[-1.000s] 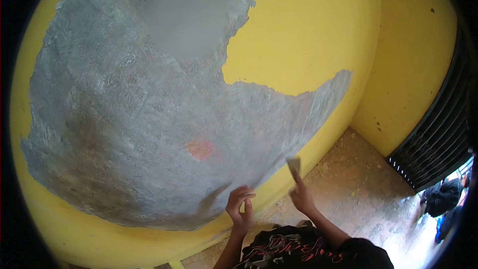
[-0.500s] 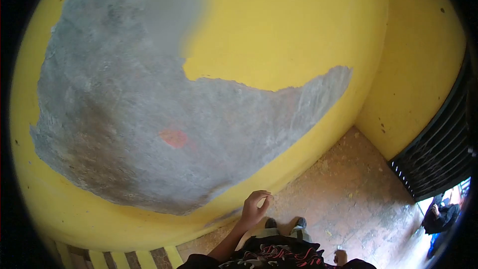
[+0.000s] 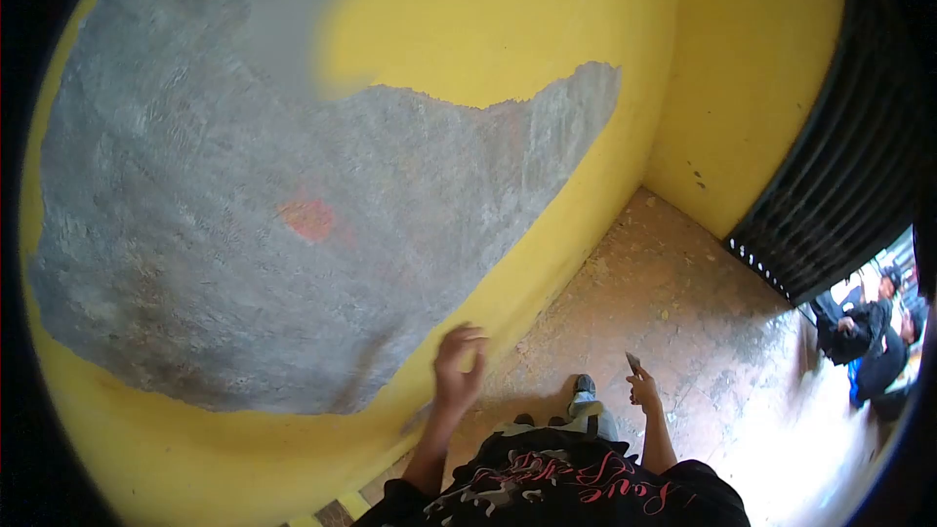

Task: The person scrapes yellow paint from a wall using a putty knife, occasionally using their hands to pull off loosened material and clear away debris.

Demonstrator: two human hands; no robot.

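Note:
My left hand is raised in front of the wall's lower edge, its fingers bent and a gap between them and the thumb. Nothing shows in it. Behind it, the wall is yellow, with a large bare grey patch with ragged edges. My right hand is out over the floor, away from the wall, closed around a small flat scraper-like tool. The tool points up and away from me; its exact kind is too small to make out.
The brown floor is speckled with flakes. A dark slatted metal gate stands at the right. Beyond it, people in dark clothes are seen in bright light. My shoe stands on the floor ahead of me.
My view has turned to the right. My right hand has come up from beside my body into view with the tool. The left hand's thumb and fingers have parted slightly.

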